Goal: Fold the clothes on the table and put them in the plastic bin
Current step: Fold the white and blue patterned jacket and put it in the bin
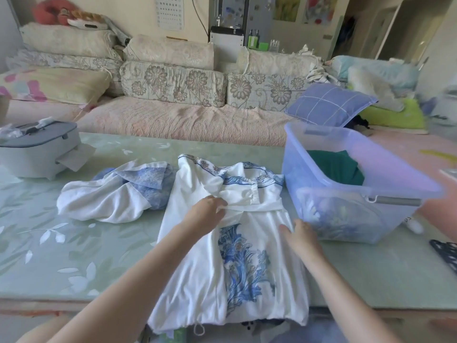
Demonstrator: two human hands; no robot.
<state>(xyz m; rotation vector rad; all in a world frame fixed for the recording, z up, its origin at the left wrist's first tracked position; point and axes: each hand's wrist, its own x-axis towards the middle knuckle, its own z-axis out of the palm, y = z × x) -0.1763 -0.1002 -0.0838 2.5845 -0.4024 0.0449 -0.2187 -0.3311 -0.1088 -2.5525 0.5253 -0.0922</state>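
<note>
A white dress with a blue floral print lies spread lengthwise on the green table, its hem hanging over the near edge. My left hand rests on the dress at its waist, fingers curled on the white waistband fabric. My right hand lies flat on the dress's right side, fingers straight. A second white and blue garment sits crumpled to the left. The translucent blue plastic bin stands at the right with a dark green garment inside.
A grey and white appliance with a paper sheet stands at the table's far left. Behind the table runs a sofa with floral cushions and a purple checked pillow. A black patterned object lies at the right edge.
</note>
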